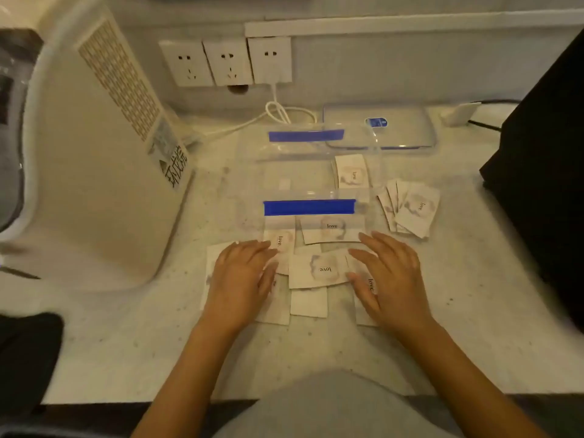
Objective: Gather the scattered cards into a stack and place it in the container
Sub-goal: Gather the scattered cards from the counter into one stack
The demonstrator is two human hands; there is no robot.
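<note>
Several white cards printed with "love" lie scattered on the pale counter in front of me; one card [319, 271] sits between my hands. My left hand [241, 279] rests flat with fingers spread on cards at the left. My right hand [390, 278] lies flat on cards at the right. A clear plastic container [316, 181] with blue clips stands just beyond, and one card [352, 172] shows inside it at the right. A fanned bunch of cards [410, 210] lies to the container's right.
The container's clear lid [379, 128] lies behind it. A white appliance [104, 147] stands at the left. Wall sockets [227, 61] and a white cable [278, 112] are at the back. A black object [543, 172] fills the right side.
</note>
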